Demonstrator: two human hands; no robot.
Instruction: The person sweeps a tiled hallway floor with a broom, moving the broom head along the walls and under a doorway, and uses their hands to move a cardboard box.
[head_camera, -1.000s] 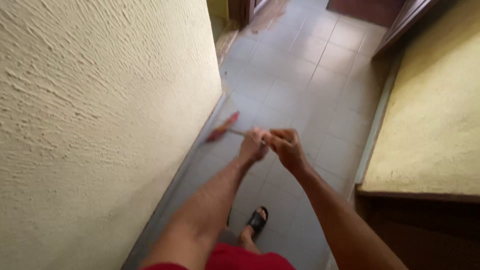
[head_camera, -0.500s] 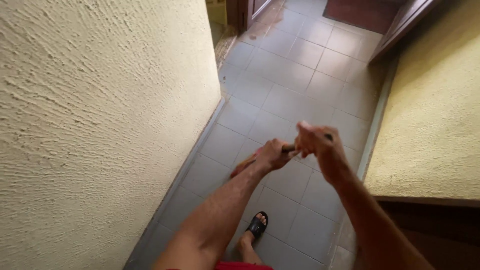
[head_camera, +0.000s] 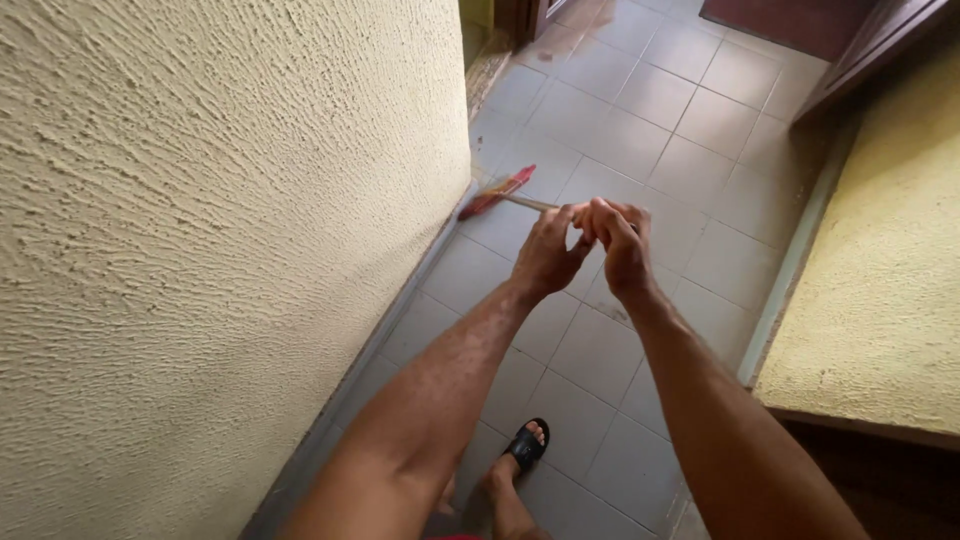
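Both hands clamped on a thin broom stick, close together, knuckles nearly touching: left hand (head_camera: 545, 258) lower on the stick, right hand (head_camera: 622, 240) just beside it on the upper end. Broom (head_camera: 497, 192) w/ red head lies low on the grey tile floor (head_camera: 640, 120), head right by the skirting at the foot of the yellow rough wall (head_camera: 200, 220), stick slanting back to the hands. Bare foot in black sandal (head_camera: 525, 447) on the tiles below, betw. the forearms. Second yellow wall (head_camera: 880, 290) at right; dark door frame up top
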